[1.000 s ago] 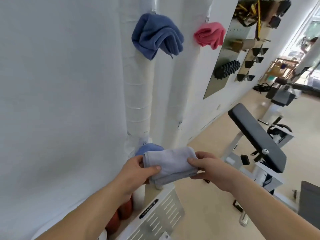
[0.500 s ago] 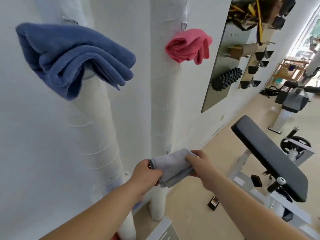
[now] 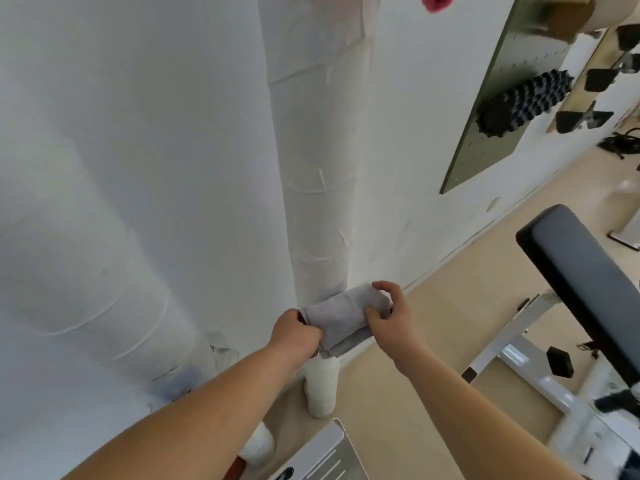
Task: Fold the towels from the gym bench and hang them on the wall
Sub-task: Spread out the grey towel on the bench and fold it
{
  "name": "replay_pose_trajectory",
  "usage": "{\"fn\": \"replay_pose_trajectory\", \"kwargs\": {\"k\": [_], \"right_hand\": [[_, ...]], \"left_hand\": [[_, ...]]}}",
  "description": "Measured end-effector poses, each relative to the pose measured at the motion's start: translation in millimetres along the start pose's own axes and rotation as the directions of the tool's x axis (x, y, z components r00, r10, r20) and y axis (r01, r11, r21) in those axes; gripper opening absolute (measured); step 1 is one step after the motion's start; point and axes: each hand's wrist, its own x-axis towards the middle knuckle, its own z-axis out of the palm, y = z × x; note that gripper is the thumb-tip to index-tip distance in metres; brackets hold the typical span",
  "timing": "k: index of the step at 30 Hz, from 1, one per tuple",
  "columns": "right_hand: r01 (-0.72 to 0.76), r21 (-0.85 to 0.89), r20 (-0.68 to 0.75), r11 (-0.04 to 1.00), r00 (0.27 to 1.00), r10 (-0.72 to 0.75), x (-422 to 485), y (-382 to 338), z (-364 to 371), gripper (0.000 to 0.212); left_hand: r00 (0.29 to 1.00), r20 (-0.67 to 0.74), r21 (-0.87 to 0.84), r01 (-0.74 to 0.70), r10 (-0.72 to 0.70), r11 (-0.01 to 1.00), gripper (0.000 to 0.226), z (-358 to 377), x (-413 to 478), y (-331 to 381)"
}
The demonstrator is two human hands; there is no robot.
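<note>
We grip the folded grey towel (image 3: 341, 318) by both short ends, left hand (image 3: 296, 336) and right hand (image 3: 391, 323) curled round it. Long axis runs hand to hand, low in front of the wrapped pipe (image 3: 318, 202); hanging spot probably well up that pipe.

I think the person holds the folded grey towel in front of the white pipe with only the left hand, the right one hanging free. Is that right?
Not quite. The head view shows both hands on the grey towel: the left hand grips one end and the right hand pinches the other. The towel is folded and held in front of the white pipe, as you said.
</note>
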Motion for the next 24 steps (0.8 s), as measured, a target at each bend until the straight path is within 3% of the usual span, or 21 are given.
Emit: {"fn": "replay_pose_trajectory", "kwargs": {"k": [6, 8, 9, 10, 11, 12, 13, 14, 15, 16, 18, 20, 22, 24], "right_hand": [[-0.015, -0.040, 0.041, 0.999, 0.999, 0.016, 26.1, 22.0, 15.9, 0.031], [-0.019, -0.033, 0.050, 0.999, 0.999, 0.020, 36.9, 27.1, 18.8, 0.029], [-0.032, -0.025, 0.058, 0.999, 0.998, 0.034, 41.9, 29.5, 20.4, 0.027], [-0.049, -0.016, 0.067, 0.999, 0.996, 0.050, 45.5, 32.8, 22.3, 0.025], [-0.071, -0.009, 0.081, 0.997, 0.994, 0.071, 45.9, 35.4, 23.7, 0.022], [-0.100, -0.002, 0.094, 0.995, 0.991, 0.100, 44.8, 38.6, 25.2, 0.021], [-0.129, 0.008, 0.106, 0.992, 0.986, 0.128, 43.5, 41.5, 26.1, 0.021], [-0.152, 0.012, 0.115, 0.988, 0.982, 0.150, 43.3, 44.4, 26.7, 0.021], [-0.174, 0.018, 0.125, 0.985, 0.977, 0.170, 43.2, 46.2, 27.0, 0.023], [-0.181, 0.005, 0.128, 0.983, 0.976, 0.179, 43.6, 48.5, 26.8, 0.026], [-0.109, -0.184, 0.051, 0.977, 0.991, 0.121, 46.6, 52.5, 26.0, 0.037], [0.035, -0.397, -0.043, 0.917, 0.997, -0.056, 46.0, 52.8, 26.8, 0.029], [0.225, -0.490, -0.005, 0.842, 0.965, -0.261, 42.7, 50.0, 29.1, 0.013], [0.316, -0.516, 0.077, 0.796, 0.943, -0.324, 38.9, 44.4, 30.5, 0.019]], "left_hand": [[0.997, -0.061, 0.041, 0.043, -0.040, 0.998, 0.027, 15.2, 37.9, -22.2], [0.991, -0.132, 0.143, -0.003, 0.022, 0.990, 0.031, 19.5, 39.4, -18.1], [0.972, -0.200, 0.270, -0.065, 0.122, 0.961, 0.035, 20.7, 41.2, -18.5], [0.921, -0.250, 0.455, -0.160, 0.298, 0.876, 0.039, 21.3, 43.0, -20.5], [0.832, -0.219, 0.644, -0.269, 0.510, 0.716, 0.041, 22.3, 43.5, -22.9], [0.735, -0.086, 0.781, -0.369, 0.672, 0.504, 0.043, 24.8, 43.3, -25.5], [0.647, 0.066, 0.838, -0.449, 0.760, 0.310, 0.045, 28.1, 43.0, -28.5], [0.602, 0.185, 0.848, -0.497, 0.777, 0.183, 0.047, 31.3, 41.5, -29.9], [0.591, 0.243, 0.843, -0.522, 0.770, 0.134, 0.047, 34.2, 40.2, -29.4], [0.603, 0.260, 0.834, -0.534, 0.755, 0.139, 0.047, 36.4, 39.3, -29.0], [0.630, 0.258, 0.814, -0.550, 0.732, 0.186, 0.040, 38.8, 37.8, -34.0], [0.678, 0.232, 0.780, -0.558, 0.698, 0.283, 0.034, 38.1, 37.0, -47.5], [0.735, 0.213, 0.721, -0.563, 0.644, 0.403, 0.040, 35.1, 34.2, -58.8], [0.753, 0.207, 0.673, -0.573, 0.624, 0.468, 0.048, 32.8, 31.7, -63.8]]}}
